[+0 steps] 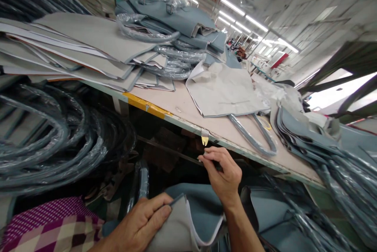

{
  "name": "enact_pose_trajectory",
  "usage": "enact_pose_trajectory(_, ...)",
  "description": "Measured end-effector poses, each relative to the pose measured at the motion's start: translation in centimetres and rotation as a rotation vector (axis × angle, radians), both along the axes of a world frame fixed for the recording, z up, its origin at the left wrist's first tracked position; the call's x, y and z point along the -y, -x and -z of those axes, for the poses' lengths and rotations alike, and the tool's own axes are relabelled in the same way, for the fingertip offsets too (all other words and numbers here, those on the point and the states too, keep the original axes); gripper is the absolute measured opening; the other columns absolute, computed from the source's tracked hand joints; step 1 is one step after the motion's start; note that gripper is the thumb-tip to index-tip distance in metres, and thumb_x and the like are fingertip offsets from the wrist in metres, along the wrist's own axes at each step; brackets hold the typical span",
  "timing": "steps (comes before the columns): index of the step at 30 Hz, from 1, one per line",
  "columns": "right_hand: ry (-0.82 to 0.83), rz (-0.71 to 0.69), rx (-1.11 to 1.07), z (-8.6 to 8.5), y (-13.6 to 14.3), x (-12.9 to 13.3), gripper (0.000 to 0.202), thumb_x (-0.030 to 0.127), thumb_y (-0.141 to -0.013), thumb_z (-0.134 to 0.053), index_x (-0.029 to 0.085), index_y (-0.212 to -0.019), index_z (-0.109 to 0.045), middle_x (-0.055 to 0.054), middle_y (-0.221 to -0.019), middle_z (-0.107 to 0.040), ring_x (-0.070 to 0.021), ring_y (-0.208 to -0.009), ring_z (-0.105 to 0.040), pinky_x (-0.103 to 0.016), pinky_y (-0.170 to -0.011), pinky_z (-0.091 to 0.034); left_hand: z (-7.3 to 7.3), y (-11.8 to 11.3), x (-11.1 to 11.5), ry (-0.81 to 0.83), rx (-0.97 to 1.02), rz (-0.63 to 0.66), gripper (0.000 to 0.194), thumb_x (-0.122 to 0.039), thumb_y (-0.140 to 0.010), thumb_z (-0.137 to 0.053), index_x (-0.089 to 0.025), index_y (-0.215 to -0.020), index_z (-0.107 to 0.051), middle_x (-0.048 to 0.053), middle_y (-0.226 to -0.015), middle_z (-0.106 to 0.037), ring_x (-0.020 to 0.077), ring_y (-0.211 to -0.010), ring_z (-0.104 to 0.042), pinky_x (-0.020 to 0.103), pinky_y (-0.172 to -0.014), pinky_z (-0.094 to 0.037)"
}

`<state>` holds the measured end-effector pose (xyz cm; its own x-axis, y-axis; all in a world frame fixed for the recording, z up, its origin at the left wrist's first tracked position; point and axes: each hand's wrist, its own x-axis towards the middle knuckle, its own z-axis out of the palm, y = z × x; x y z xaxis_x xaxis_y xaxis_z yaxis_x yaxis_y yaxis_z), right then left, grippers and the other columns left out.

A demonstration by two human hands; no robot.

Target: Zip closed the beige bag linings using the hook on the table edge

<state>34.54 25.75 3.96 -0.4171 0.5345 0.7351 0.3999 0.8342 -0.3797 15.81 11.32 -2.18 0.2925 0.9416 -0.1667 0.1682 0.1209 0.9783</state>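
My left hand [149,216] is closed on the edge of a grey-and-blue bag piece [179,220], thumb on top, low in the middle of the view. The piece is folded open, with a pale edge and a blue side showing. Higher and to the right, my right hand [225,167] makes a pinch with thumb and forefinger. What the fingertips hold, if anything, is too small to make out. Just above them, a small yellow notched blade [204,140] is fixed at the table's edge; a small gap shows between it and the fingers.
Grey panels [88,44] and blue bags [171,12] lie stacked on the slanting table [182,105]. A pale bag piece [224,89] with a plastic-wrapped handle [253,136] overhangs the front. Wrapped handles [59,138] crowd the left; blue bag pieces [312,134] lie right.
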Motion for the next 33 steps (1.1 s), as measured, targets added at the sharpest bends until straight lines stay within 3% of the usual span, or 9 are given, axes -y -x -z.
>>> enact_pose_trajectory(6, -0.035, 0.039, 0.037, 1.0, 0.0, -2.0, 0.011, 0.01, -0.087, -0.072, 0.019, -0.088, -0.066, -0.004, -0.088, -0.07, -0.0169, -0.083, -0.068, -0.03, -0.077, -0.057, 0.0, 0.4, -0.3, -0.008, 0.023, -0.042, 0.045, -0.056, -0.1, -0.037, -0.022, -0.09, -0.065, -0.002, -0.084, -0.065, 0.015, -0.082, -0.057, 0.02, -0.077, -0.042)
enact_pose_trajectory(14, -0.055, 0.023, 0.087, 1.1, 0.0, -2.3, 0.012, 0.009, -0.089, -0.07, 0.02, -0.09, -0.065, -0.005, -0.088, -0.07, -0.0176, -0.085, -0.067, -0.033, -0.078, -0.057, 0.9, 0.3, -0.3, 0.058, -0.024, -0.028, 0.052, -0.06, -0.1, -0.028, -0.022, -0.093, -0.063, -0.002, -0.09, -0.066, 0.0147, -0.088, -0.058, 0.019, -0.081, -0.04)
enact_pose_trajectory(25, 0.033, 0.061, 0.091, 0.8, 0.1, -2.9, 0.01, 0.017, -0.091, -0.069, 0.02, -0.084, -0.064, -0.006, -0.095, -0.071, -0.0183, -0.09, -0.069, -0.032, -0.081, -0.057, 0.5, 0.2, -0.6, 0.014, 0.034, -0.063, 0.051, -0.06, -0.099, -0.035, -0.021, -0.088, -0.066, -0.001, -0.079, -0.065, 0.0137, -0.075, -0.057, 0.016, -0.071, -0.046)
enact_pose_trajectory(33, 0.035, 0.049, -0.021, 2.0, 0.6, -3.4, 0.008, 0.014, -0.09, -0.068, 0.019, -0.087, -0.063, -0.007, -0.097, -0.068, -0.0186, -0.094, -0.066, -0.032, -0.083, -0.057, 0.5, 0.0, -0.5, -0.056, 0.028, -0.126, 0.047, -0.059, -0.098, -0.038, -0.025, -0.089, -0.069, -0.002, -0.076, -0.065, 0.0144, -0.072, -0.057, 0.017, -0.07, -0.047)
